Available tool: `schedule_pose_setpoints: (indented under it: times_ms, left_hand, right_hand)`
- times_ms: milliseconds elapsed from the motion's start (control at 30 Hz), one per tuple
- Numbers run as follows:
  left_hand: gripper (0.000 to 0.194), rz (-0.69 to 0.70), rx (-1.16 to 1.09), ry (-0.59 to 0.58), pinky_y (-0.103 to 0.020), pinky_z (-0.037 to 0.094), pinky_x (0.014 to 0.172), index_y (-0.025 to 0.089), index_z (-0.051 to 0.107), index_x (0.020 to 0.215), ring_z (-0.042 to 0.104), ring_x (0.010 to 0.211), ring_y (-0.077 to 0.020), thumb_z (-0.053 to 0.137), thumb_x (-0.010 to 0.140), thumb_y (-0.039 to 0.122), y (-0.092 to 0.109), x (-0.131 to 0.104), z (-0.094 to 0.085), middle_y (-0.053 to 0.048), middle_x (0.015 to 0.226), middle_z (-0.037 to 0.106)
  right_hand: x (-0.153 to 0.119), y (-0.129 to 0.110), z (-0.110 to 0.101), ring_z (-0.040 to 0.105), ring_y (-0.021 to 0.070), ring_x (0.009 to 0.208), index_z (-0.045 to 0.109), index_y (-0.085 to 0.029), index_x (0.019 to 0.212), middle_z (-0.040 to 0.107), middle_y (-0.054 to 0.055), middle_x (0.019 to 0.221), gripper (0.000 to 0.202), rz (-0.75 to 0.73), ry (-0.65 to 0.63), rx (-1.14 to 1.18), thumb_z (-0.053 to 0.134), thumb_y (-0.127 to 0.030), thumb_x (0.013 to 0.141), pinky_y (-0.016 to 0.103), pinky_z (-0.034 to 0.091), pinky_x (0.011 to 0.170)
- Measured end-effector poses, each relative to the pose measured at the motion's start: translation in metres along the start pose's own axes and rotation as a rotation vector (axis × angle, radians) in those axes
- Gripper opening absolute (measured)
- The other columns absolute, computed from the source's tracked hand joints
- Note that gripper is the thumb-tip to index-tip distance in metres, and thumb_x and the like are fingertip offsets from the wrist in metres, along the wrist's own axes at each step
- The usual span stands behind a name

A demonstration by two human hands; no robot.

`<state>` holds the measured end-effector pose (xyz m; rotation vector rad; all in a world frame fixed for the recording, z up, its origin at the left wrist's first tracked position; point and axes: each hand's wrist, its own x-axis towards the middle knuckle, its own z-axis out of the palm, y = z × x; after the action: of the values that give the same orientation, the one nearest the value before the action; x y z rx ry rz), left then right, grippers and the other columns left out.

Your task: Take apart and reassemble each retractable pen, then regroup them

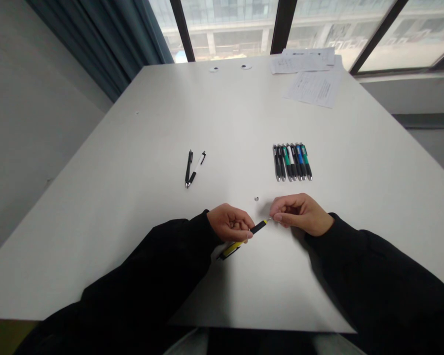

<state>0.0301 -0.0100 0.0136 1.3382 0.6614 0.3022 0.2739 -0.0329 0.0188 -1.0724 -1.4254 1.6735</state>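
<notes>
My left hand (231,224) is closed around the middle of a yellow pen (231,249) with a black grip, held at a slant above the table. The pen's tip end points up and right, toward my right hand (301,214). The fingertips of that hand are pinched at the tip, on a small metallic piece whose exact kind is partly hidden. A small dark-and-silver bit (256,198) lies on the table just beyond my hands.
A row of several pens (291,162), black, green, white and blue, lies at right. Left of centre lie a black pen (188,167) and a white pen (197,168). Papers (313,81) rest at the white table's (151,128) far edge, near two cable holes (246,66).
</notes>
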Motion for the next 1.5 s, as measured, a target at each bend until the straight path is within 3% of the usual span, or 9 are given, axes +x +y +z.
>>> schedule_pose_setpoints:
  times_ms: [300, 467, 867, 1167, 1367, 1500]
  left_hand:
    - [0.037, -0.01, -0.02, 0.006, -0.014, 0.029, 0.038, 0.006, 0.07, 0.082, 0.04, 0.038, -0.002, 0.078, 0.068, 0.039, 0.0041, -0.0007, 0.0004, -0.005, 0.057, 0.065]
    - [0.036, 0.011, -0.006, -0.002, -0.013, 0.025, 0.037, 0.005, 0.07, 0.085, 0.035, 0.038, -0.0004, 0.077, 0.07, 0.037, 0.0047, -0.0005, 0.0005, -0.005, 0.058, 0.065]
    - [0.033, 0.024, -0.007, 0.026, -0.014, 0.026, 0.038, 0.007, 0.069, 0.083, 0.039, 0.038, -0.0019, 0.077, 0.069, 0.036, 0.004, -0.0004, 0.001, -0.004, 0.056, 0.065]
    - [0.032, 0.037, -0.006, -0.003, -0.015, 0.024, 0.038, 0.006, 0.069, 0.085, 0.037, 0.039, -0.0016, 0.075, 0.072, 0.035, 0.0026, -0.0001, 0.0003, -0.005, 0.058, 0.065]
    - [0.035, 0.045, -0.029, -0.003, -0.014, 0.029, 0.04, 0.006, 0.069, 0.087, 0.04, 0.04, -0.0022, 0.074, 0.073, 0.037, 0.0018, 0.0006, -0.0006, -0.008, 0.064, 0.069]
    - [0.038, 0.051, -0.061, -0.022, -0.014, 0.029, 0.039, 0.006, 0.068, 0.087, 0.042, 0.039, -0.0026, 0.075, 0.072, 0.041, -0.0012, 0.0032, -0.0017, -0.009, 0.065, 0.07]
  right_hand:
    - [-0.0004, -0.0006, 0.0, 0.045, 0.0079, 0.048, 0.069, -0.013, 0.076, 0.056, -0.001, 0.057, 0.026, 0.01, -0.002, -0.03, 0.076, -0.038, 0.073, 0.022, 0.037, 0.045]
    - [0.0, -0.0006, -0.0003, 0.046, 0.0079, 0.047, 0.069, -0.013, 0.077, 0.056, -0.001, 0.056, 0.024, 0.003, 0.006, 0.014, 0.077, -0.036, 0.072, 0.022, 0.037, 0.045]
    - [-0.0001, 0.0008, -0.0009, 0.045, 0.0078, 0.047, 0.067, -0.013, 0.077, 0.054, -0.002, 0.056, 0.027, -0.004, -0.003, -0.002, 0.076, -0.039, 0.073, 0.021, 0.037, 0.045]
    - [-0.0004, 0.0016, 0.0024, 0.045, 0.0068, 0.049, 0.07, -0.013, 0.085, 0.054, -0.003, 0.058, 0.019, -0.006, -0.073, -0.009, 0.074, -0.03, 0.077, 0.021, 0.037, 0.047]
    - [0.0018, 0.0013, 0.0054, 0.055, 0.0075, 0.062, 0.065, -0.016, 0.111, 0.063, 0.001, 0.081, 0.046, -0.048, -0.078, 0.067, 0.081, -0.021, 0.068, 0.021, 0.046, 0.055]
    - [0.0013, 0.0002, 0.0047, 0.048, 0.0069, 0.051, 0.067, -0.014, 0.094, 0.058, -0.002, 0.063, 0.027, -0.032, -0.036, 0.044, 0.076, -0.031, 0.075, 0.02, 0.041, 0.046]
